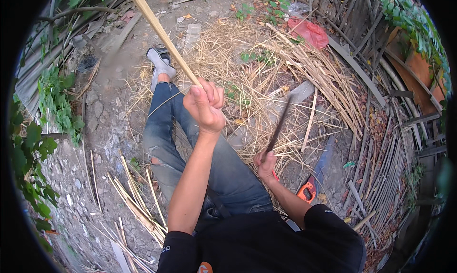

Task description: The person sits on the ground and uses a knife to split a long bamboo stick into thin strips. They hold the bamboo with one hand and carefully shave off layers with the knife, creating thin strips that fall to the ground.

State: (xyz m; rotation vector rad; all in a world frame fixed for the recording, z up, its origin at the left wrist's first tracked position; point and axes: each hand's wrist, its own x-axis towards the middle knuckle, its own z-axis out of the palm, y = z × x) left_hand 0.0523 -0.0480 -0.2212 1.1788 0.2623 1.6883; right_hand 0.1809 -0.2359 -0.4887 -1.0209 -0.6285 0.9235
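My left hand is raised in front of me and gripped around a long pale bamboo strip that runs up and away to the upper left. My right hand sits lower, beside my right thigh, closed on the handle of a dark knife whose blade points up and away and looks motion-blurred. My jeans-clad leg stretches out over the ground, ending in a grey shoe.
A heap of dry straw and shavings covers the ground ahead. A handsaw with an orange handle lies at my right. Cut bamboo strips lie at my left, several poles at right, a red bag beyond, and leafy plants along the left.
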